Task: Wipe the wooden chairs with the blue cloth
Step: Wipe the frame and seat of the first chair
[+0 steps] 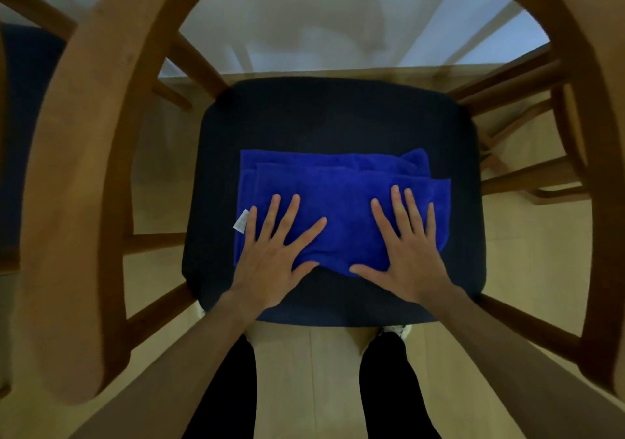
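Observation:
A folded blue cloth (338, 195) lies flat on the dark seat cushion (331, 117) of a wooden chair (81, 174) seen from above. My left hand (274, 256) presses on the cloth's near left part with its fingers spread and straight. My right hand (406, 252) lies flat on the cloth's near right part, fingers straight too. A small white label (241, 221) sticks out at the cloth's left edge, beside my left little finger.
The chair's curved wooden armrests arch around the seat on both sides, with rungs below. A second wooden chair (554, 154) stands at the right, and a dark seat (30, 127) shows at the far left. A glass-topped table (321, 25) lies beyond. My legs stand on the pale floor.

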Tool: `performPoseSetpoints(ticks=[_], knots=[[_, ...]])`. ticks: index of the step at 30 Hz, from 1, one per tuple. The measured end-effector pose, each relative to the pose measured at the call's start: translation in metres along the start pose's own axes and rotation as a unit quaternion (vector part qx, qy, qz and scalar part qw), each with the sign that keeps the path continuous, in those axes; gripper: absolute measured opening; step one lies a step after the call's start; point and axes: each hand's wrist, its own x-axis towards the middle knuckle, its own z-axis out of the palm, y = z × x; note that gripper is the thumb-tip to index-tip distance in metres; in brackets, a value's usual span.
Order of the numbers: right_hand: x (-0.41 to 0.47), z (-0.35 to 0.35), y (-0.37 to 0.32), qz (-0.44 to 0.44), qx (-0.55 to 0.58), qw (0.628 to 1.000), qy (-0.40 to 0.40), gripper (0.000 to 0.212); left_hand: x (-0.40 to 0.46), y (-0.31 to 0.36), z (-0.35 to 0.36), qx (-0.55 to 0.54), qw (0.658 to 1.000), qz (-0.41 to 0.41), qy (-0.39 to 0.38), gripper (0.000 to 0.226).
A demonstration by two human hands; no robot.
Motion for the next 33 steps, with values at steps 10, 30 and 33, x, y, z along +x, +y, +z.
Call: performPoseSetpoints(ticks=[10, 30, 33], knots=[[0.002, -0.002, 0.001, -0.021, -0.063, 0.997, -0.038, 0.101, 0.001, -0.003, -0.012, -0.022, 0.999, -0.010, -0.039, 0.075], [0.102, -0.046, -0.043, -0.044, -0.020, 0.999, -0.008, 0.082, 0.067, -0.053, -0.061, -0.018, 0.998, -0.051, 0.025, 0.061], [0.157, -0.066, -0.062, -0.047, 0.027, 0.999, -0.007, 0.075, 0.090, -0.079, -0.087, -0.043, 0.990, -0.112, 0.081, 0.043]])
